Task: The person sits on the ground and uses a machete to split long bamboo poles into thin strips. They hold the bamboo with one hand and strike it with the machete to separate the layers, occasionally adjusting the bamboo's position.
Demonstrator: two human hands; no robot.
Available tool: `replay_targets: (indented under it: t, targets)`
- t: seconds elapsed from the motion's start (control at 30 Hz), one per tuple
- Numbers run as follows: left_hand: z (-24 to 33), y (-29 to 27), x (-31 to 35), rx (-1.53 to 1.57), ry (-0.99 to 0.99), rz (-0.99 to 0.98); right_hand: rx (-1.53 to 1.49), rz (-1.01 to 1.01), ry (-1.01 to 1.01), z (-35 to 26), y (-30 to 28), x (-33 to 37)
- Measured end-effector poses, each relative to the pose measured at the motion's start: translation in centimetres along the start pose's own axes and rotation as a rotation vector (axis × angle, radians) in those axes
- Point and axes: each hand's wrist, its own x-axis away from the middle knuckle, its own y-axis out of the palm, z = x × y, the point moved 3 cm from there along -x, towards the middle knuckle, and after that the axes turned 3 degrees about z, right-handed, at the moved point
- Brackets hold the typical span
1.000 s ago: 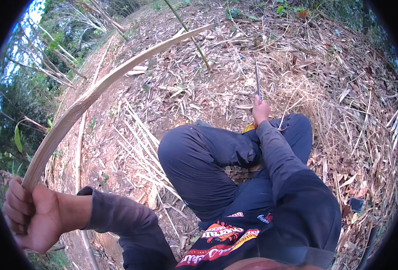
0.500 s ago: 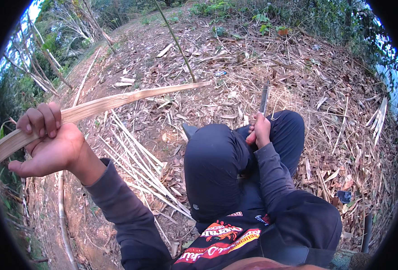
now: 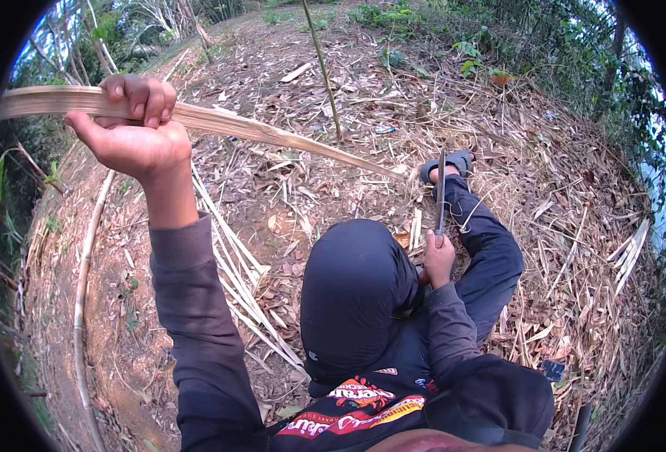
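Observation:
Raised at the upper left, my left hand (image 3: 141, 132) has its fingers curled over a long pale split bamboo strip (image 3: 250, 129). The strip runs from the left rim down toward the right, its thin tip near my sandalled foot (image 3: 453, 166). My right hand (image 3: 439, 256), beside my bent knee (image 3: 355, 271), is closed around the handle of a long narrow knife (image 3: 442, 188). Its blade points up and away from me, in front of the foot and lower leg. The handle is mostly hidden by my fingers. Strip and blade are apart.
Several thin pale bamboo strips (image 3: 246, 282) lie on the ground left of my knees. A long pole (image 3: 84, 286) lies farther left. One thin green stem (image 3: 321, 68) stands ahead. Dry leaves cover the slope, with more pale strips (image 3: 630, 252) at the far right.
My left hand has risen and moved right, swinging the strip so its tip now slopes down to the right. The foot has come into view beyond the knife as my right leg stretched out.

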Motion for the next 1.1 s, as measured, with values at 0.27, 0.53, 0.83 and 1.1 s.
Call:
replay_targets:
  t: [0.27, 0.53, 0.83, 1.1]
  targets:
    - [-9.8, 7.9, -1.2, -0.069, -0.123, -0.162, -0.105, -0.042, 0.294, 0.9, 0.6, 0.5]
    - [-17.6, 9.9, 2.7, -0.008, -0.364, -0.201, 0.146, -0.224, 0.183, -2.0, 2.8, 3.3]
    - [-13.7, 10.3, 4.8, 0.008, -0.434, -0.265, -0.257, -0.488, 0.152, -8.2, 4.3, 6.7]
    - [-13.8, 11.0, 4.5, 0.1, -0.474, -0.522, -0.621, -0.445, 0.001, -19.2, -0.6, 4.5]
